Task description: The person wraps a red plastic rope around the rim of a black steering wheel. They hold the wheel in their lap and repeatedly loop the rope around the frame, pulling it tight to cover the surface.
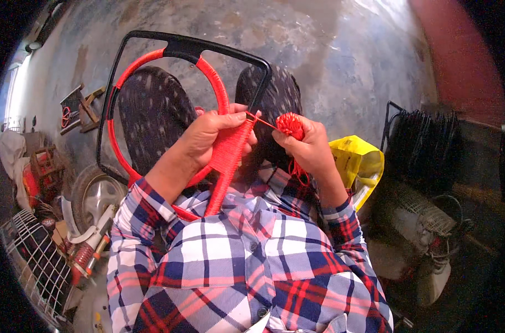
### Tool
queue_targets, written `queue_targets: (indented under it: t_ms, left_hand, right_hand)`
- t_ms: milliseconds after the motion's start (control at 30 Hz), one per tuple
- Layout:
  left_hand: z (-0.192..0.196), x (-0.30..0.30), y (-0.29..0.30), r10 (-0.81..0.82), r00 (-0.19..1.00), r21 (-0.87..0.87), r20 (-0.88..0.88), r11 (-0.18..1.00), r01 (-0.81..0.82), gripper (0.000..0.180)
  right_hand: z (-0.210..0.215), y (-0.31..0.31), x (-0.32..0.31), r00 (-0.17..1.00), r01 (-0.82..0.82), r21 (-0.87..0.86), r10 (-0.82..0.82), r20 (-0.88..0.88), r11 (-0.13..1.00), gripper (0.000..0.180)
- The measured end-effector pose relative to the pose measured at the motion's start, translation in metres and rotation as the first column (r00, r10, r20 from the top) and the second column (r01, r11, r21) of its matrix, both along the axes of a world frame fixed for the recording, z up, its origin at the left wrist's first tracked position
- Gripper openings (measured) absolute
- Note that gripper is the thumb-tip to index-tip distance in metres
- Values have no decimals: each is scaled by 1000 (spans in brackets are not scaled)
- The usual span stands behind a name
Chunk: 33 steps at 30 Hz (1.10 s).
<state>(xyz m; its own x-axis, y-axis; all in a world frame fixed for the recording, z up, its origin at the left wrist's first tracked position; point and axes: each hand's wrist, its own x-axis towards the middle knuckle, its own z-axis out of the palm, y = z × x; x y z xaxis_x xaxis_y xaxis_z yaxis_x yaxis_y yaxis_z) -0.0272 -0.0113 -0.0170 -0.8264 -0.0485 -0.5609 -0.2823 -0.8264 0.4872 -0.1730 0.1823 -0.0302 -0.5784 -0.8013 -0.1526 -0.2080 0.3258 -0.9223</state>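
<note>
The left hand (211,136) grips the red-cord-wrapped spoke of a black plastic frame with a ring (177,53) resting across the person's lap. The right hand (308,145) pinches a small ball of red cord (289,123), its strand taut to the spoke. A yellow plastic bag (359,162) lies beside.

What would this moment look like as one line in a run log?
left hand: grips red-wrapped ring | right hand: holds red cord ball | cord taut between | black frame on lap

Left hand (208,136) and right hand (308,145) raised close together — fingers curled, gripping.
</note>
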Motion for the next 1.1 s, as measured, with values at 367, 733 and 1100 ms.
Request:
queue_targets:
  t_ms: [367,733,1100]
  left_hand:
    - [15,4,-8,-24,998,98,65,995,17,39]
    - [11,-2,-1,48,997,-85,64,995,-42,24]
    - [12,-1,2,15,1000,-113,3,994,-14,14]
  right_hand:
    - [5,-11,9,989,-65,-136,45,-143,989,20]
    - [3,-7,6,930,149,-131,-94,355,980,14]
    - [2,-6,5,978,66,-95,-46,203,993,13]
